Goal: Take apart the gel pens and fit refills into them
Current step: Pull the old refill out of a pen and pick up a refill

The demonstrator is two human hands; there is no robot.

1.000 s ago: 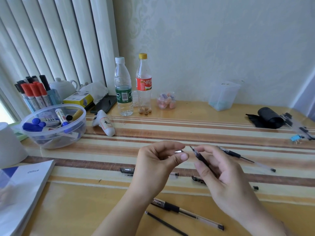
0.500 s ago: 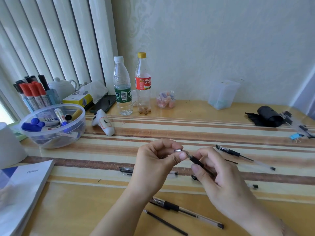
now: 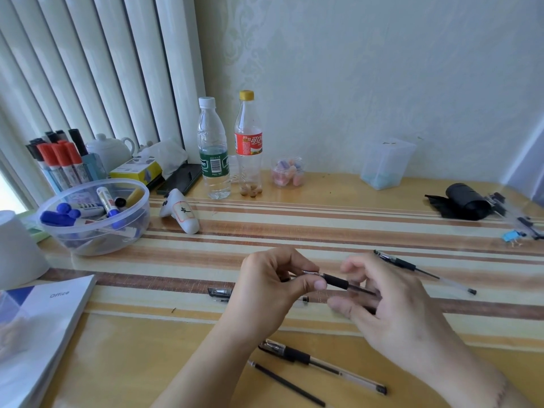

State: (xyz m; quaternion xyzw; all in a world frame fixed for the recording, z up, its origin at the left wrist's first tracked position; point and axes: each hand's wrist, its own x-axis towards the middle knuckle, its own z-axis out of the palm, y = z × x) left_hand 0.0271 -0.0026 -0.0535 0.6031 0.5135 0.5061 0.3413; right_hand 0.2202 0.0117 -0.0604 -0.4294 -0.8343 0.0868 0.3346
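Note:
I hold a black-gripped gel pen point(image 3: 338, 281) level above the table's middle. My left hand point(image 3: 273, 287) pinches its metal tip between thumb and fingers. My right hand point(image 3: 388, 301) holds the clear barrel from the right, fingers loosely spread around it. A capped gel pen point(image 3: 424, 271) lies to the right on the table. Another capped pen point(image 3: 321, 365) lies near the front edge, with a loose black refill point(image 3: 285, 383) beside it. A further pen point(image 3: 219, 292) lies partly hidden behind my left hand.
A clear bowl of markers point(image 3: 94, 216) stands at the left, a white booklet point(image 3: 38, 334) at front left. Two bottles point(image 3: 213, 148) stand at the back, with a white object point(image 3: 179, 212) before them. A black roll point(image 3: 462, 201) and clips lie far right.
The pen's tip piece and its barrel, held apart a second ago, have come together in one line. The pen has tilted down to level, and my right hand's fingers have spread.

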